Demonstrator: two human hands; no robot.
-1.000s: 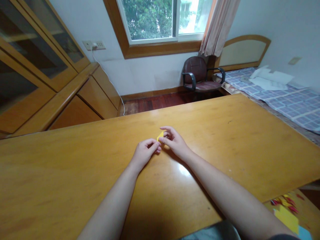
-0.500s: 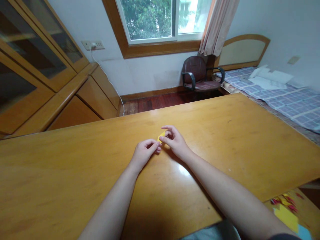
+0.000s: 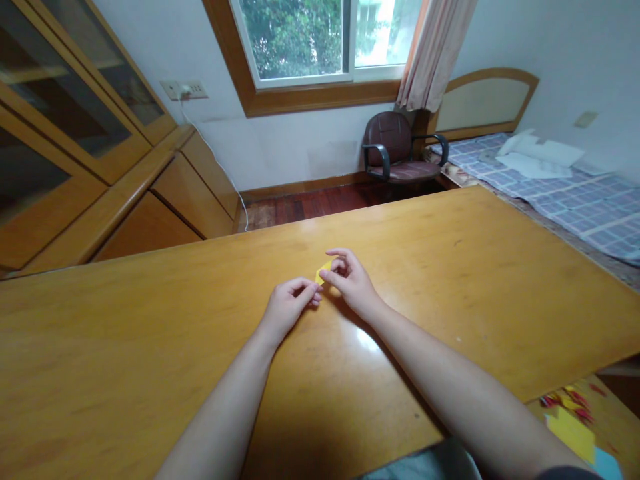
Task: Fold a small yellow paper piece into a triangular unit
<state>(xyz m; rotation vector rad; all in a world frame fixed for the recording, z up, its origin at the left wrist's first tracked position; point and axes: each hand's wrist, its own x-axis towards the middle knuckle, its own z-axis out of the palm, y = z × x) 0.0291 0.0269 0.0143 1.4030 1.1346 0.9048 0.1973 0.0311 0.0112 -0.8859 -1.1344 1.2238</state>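
A small piece of yellow folded paper [image 3: 324, 271] is held between my two hands, just above the middle of the wooden table. My left hand [image 3: 293, 300] pinches its lower left corner between thumb and fingertips. From the right, my right hand [image 3: 351, 280] grips the paper with thumb and bent fingers, while its index finger reaches out over the top. The fingers cover part of the paper, so its full shape is hidden.
The broad wooden table [image 3: 165, 333] spreads under both arms. At lower right, yellow sheets [image 3: 570, 433], a light blue sheet [image 3: 606, 463] and small red and yellow pieces [image 3: 570, 402] lie on a lower surface. Beyond stand a chair [image 3: 393, 143] and a bed [image 3: 565, 180].
My right hand has shifted very slightly, and a little more of the yellow paper shows between the hands. My left hand keeps its pinch in the same place.
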